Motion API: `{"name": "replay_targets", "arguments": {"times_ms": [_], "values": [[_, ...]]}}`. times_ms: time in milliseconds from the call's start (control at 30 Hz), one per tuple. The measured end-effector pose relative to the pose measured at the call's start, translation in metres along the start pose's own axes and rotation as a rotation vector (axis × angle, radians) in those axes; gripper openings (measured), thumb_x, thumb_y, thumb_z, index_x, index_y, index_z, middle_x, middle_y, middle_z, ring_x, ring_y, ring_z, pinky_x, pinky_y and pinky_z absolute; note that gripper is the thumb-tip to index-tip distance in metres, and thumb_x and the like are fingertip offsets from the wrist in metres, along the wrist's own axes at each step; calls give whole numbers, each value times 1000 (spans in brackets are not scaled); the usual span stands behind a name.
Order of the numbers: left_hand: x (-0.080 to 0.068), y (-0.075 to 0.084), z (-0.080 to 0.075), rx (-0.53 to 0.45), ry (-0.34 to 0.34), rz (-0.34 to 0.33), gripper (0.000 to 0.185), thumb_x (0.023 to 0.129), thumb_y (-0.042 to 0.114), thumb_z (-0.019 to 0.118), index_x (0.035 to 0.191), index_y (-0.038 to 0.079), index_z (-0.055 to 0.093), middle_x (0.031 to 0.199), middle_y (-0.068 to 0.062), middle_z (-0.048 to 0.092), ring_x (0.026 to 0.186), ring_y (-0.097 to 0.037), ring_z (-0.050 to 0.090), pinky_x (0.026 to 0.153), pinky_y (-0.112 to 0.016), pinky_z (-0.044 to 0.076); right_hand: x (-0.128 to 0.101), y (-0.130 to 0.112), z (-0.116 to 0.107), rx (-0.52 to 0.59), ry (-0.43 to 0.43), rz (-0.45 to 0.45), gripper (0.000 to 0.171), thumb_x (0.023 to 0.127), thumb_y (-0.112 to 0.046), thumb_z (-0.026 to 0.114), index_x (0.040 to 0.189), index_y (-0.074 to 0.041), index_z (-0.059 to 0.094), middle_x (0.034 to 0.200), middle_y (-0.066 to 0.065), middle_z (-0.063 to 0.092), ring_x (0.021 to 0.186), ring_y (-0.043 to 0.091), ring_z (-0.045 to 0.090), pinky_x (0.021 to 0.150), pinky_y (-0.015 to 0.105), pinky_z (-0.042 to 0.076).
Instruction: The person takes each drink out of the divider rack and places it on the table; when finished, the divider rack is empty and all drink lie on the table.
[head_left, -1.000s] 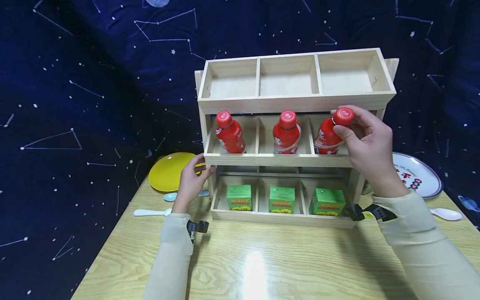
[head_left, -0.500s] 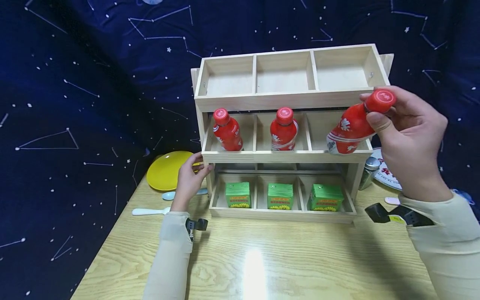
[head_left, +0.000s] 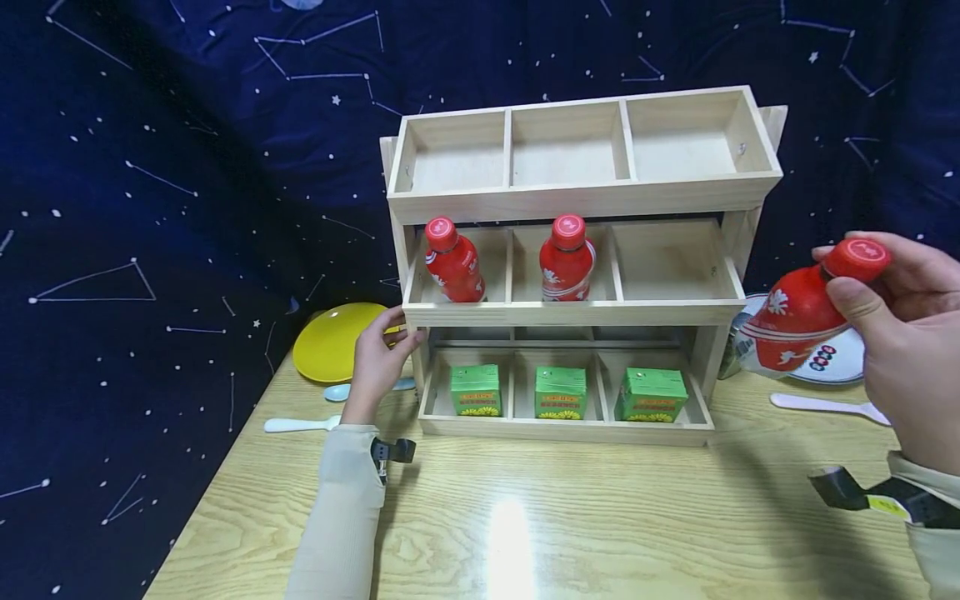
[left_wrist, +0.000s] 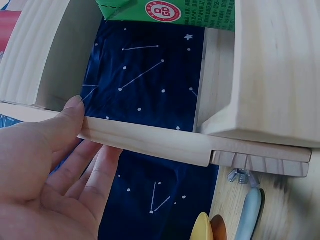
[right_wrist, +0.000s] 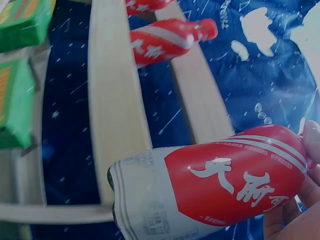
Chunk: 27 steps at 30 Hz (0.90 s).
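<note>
I pinch the red bottle (head_left: 795, 317) by its cap with my right hand (head_left: 907, 350), tilted in the air right of the wooden rack (head_left: 585, 200), above the counter (head_left: 525, 517). My left hand (head_left: 378, 362) rests straight-fingered against the rack's side, likely steadying it.

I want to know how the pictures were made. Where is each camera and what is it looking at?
Head: on the person's head, facing forward and down at the wooden shelf; both hands and sleeves show.
Left wrist: beside the left hand, whose thumb and fingers touch the shelf's edge.
Right wrist: beside the right hand, looking along the red bottle it holds.
Head and right wrist share that bottle.
</note>
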<state>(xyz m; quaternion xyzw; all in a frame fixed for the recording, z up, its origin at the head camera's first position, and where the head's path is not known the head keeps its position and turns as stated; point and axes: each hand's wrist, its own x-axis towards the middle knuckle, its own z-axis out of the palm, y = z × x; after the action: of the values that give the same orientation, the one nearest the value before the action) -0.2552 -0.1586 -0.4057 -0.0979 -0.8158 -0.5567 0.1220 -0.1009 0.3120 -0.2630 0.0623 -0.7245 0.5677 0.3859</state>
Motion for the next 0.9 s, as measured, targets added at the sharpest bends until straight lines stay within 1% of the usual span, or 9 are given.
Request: {"name": "replay_targets", "arguments": {"times_ms": [33, 67, 133, 233, 400, 567, 667, 733, 900], "values": [[0, 0, 0, -1, 4, 2, 48, 90, 16, 74, 135, 12, 58, 125, -9, 62, 108, -28, 65, 87, -38, 57, -2, 5, -3, -15, 4, 2, 42, 91, 13, 58, 132, 5, 58, 122, 10, 67, 111, 21, 58, 95, 15, 46], [-1, 0, 0, -2, 7, 3, 48, 90, 16, 74, 135, 12, 58, 124, -9, 62, 107, -28, 65, 87, -37, 57, -5, 9, -7, -93, 11, 9, 42, 92, 12, 58, 133, 2, 58, 122, 6, 67, 111, 19, 58, 95, 14, 46], [-1, -1, 0, -3, 10, -1, 48, 90, 16, 74, 135, 12, 58, 124, -9, 62, 107, -28, 65, 87, -37, 57, -10, 18, -12, -189, 18, 23, 43, 92, 11, 59, 134, 1, 58, 121, 1, 68, 107, 16, 59, 93, 13, 46], [-1, -2, 0, -3, 9, -14, 48, 90, 17, 74, 135, 12, 58, 124, -9, 62, 107, -28, 65, 87, -37, 57, -16, 34, -19, -267, 29, 58, 43, 91, 11, 60, 133, 0, 60, 118, -3, 69, 102, 13, 60, 88, 10, 47], [-1, -2, -1, -4, 2, -25, 50, 90, 17, 74, 136, 13, 58, 126, -9, 62, 109, -28, 65, 87, -38, 57, -23, 64, -30, -273, 58, 179, 42, 91, 8, 63, 132, -4, 62, 113, -11, 67, 94, 7, 60, 82, 5, 46], [0, -2, -2, -14, -3, -19, 50, 89, 16, 75, 136, 14, 58, 126, -10, 62, 109, -29, 65, 87, -38, 57, -31, 91, -34, -374, 46, 272, 44, 94, -5, 66, 136, -14, 61, 117, -15, 64, 94, -2, 58, 83, 3, 44], [0, -1, -2, -24, -6, -12, 49, 89, 15, 75, 136, 14, 59, 126, -10, 62, 108, -29, 65, 86, -38, 57, -33, 106, -35, -403, 28, 302, 46, 93, -9, 67, 138, -17, 59, 118, -18, 63, 92, -6, 57, 83, 3, 43], [1, -1, -1, -28, -8, -11, 49, 89, 16, 75, 136, 14, 59, 126, -10, 62, 108, -29, 65, 86, -39, 57, -33, 115, -36, -389, 20, 310, 47, 92, -9, 70, 137, -16, 60, 113, -20, 62, 91, -7, 57, 81, 2, 43], [1, -1, 0, -27, -8, -10, 49, 89, 17, 74, 136, 15, 59, 126, -10, 62, 109, -30, 65, 87, -39, 57, -32, 133, -34, -375, -20, 299, 45, 90, -12, 72, 134, -14, 62, 107, -23, 61, 87, -8, 58, 76, 0, 43]]}}
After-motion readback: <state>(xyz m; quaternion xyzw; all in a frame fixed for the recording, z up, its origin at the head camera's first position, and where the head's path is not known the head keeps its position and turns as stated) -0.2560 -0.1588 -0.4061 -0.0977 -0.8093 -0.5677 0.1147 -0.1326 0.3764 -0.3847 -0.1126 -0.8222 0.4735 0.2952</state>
